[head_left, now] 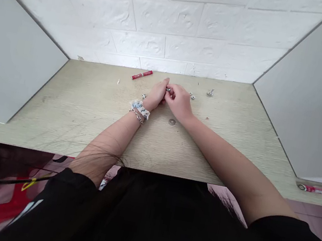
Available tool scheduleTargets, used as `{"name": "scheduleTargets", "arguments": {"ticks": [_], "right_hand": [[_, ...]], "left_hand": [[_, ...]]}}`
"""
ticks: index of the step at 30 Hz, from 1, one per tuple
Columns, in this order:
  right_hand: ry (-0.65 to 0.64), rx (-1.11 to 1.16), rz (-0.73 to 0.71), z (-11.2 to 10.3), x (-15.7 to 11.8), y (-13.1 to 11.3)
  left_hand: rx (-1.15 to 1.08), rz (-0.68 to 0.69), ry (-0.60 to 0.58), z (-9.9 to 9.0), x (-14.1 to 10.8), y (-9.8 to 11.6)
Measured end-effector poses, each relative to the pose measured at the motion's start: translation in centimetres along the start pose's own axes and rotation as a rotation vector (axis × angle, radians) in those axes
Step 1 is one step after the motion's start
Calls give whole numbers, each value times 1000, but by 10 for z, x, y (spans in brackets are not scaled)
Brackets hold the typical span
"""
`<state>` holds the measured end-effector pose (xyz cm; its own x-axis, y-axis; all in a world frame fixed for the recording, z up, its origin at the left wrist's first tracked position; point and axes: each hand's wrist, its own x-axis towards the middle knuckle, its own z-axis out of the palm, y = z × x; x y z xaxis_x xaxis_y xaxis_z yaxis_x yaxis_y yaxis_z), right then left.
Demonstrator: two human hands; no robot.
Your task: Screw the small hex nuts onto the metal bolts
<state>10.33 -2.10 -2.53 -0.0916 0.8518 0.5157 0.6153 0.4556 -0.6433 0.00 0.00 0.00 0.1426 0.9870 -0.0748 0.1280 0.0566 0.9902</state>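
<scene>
Left hand (pixel 156 94) and right hand (pixel 179 101) meet at far centre of the table (pixel 85 124), fingers pinched together on a small metal part (pixel 168 90). Washer (pixel 172 121) lies near the right wrist; red pen (pixel 141 74) far left.

on the pale wooden desk (pixel 87 116), the left hand (pixel 155 94) and right hand (pixel 179 102) met at the middle, a small silver metal piece (pixel 168 90) between them. a red cylindrical tube (pixel 141 74) lay behind-left, a flat metal washer (pixel 172 121) in front, a silver bolt (pixel 210 92) behind-right.
</scene>
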Motion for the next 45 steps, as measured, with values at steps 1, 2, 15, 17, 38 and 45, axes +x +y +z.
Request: {"name": "scheduleTargets", "arguments": {"ticks": [1,2,15,17,38,45], "right_hand": [[0,11,-1,0,0,0],[2,22,-4,0,-1,0],[-12,140,86,-1,1,8],[-7,88,116,-3,0,8],[5,-153,-12,-2,-2,3],[-15,-37,-3,-2,-3,0]], "left_hand": [[-7,-4,5,0,0,-1],[-13,-7,8,0,1,-1],[-24,-53,-8,-2,6,-5],[-56,-62,-23,-2,7,-5],[-206,-157,-131,-4,9,-1],[-170,-101,-164,-6,12,-6]]}}
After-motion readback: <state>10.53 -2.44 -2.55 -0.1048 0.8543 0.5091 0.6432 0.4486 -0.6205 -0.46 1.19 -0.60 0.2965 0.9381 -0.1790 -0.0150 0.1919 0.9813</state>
